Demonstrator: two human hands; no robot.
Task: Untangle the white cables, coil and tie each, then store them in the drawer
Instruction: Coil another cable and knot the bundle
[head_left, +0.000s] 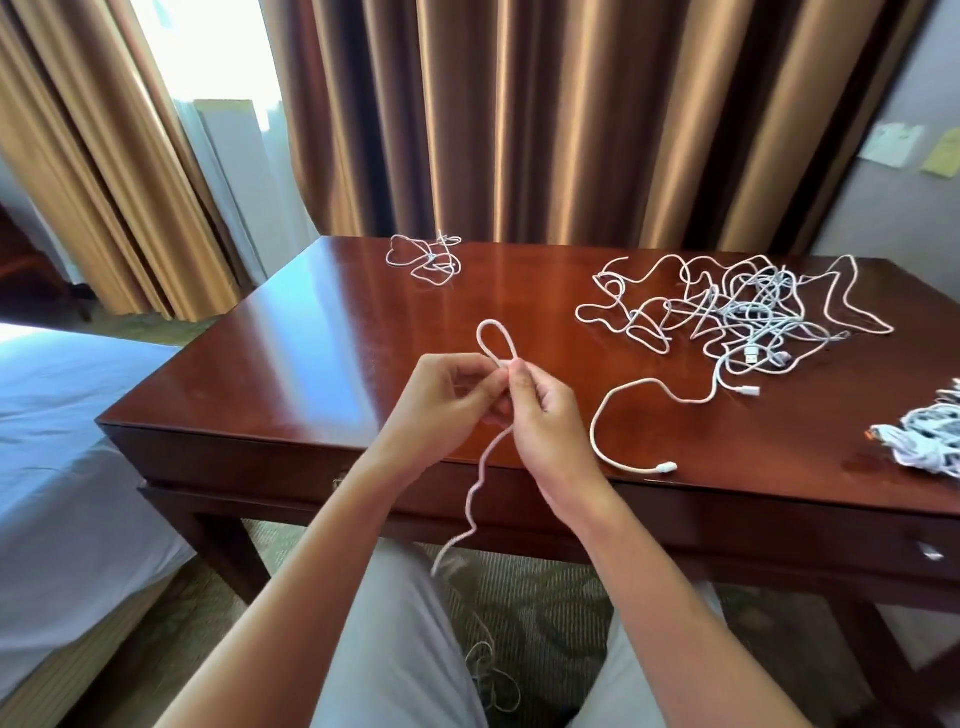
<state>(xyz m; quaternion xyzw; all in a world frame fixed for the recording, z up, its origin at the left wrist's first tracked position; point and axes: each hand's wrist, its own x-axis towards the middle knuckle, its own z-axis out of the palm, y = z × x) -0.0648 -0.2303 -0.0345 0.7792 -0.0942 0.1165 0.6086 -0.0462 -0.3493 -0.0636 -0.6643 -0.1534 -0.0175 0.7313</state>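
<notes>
My left hand (451, 396) and right hand (545, 415) meet above the near edge of the desk (322, 332), fingertips almost touching, both pinching the same white cable (480, 478). Above my fingers it stands up as a small narrow loop; where the two strands cross is hidden behind my fingertips, so I cannot tell whether it is knotted there. Below my hands the cable hangs in wavy kinks between my knees, and its lower end is blurred and lost against my light trousers (395, 649). More thin white cable lies in a loose heap on the patterned carpet (545, 597) between my legs; whether it is the same one I cannot make out.

On the desk to my right lies a large tangle of white cables (748, 312), several plugs showing, with one strand curling out towards me and ending in a white plug near the desk edge. At the far right edge a bundle of cables (930, 441) is cut off by the frame and blurred. A small coiled cable (426, 258) sits at the far left of the desk. The drawer front (270, 462) beneath the top is in shadow, its handle mostly hidden by my left forearm. Brown curtains (519, 119) hang behind, and a bed (67, 441) lies to my left.
</notes>
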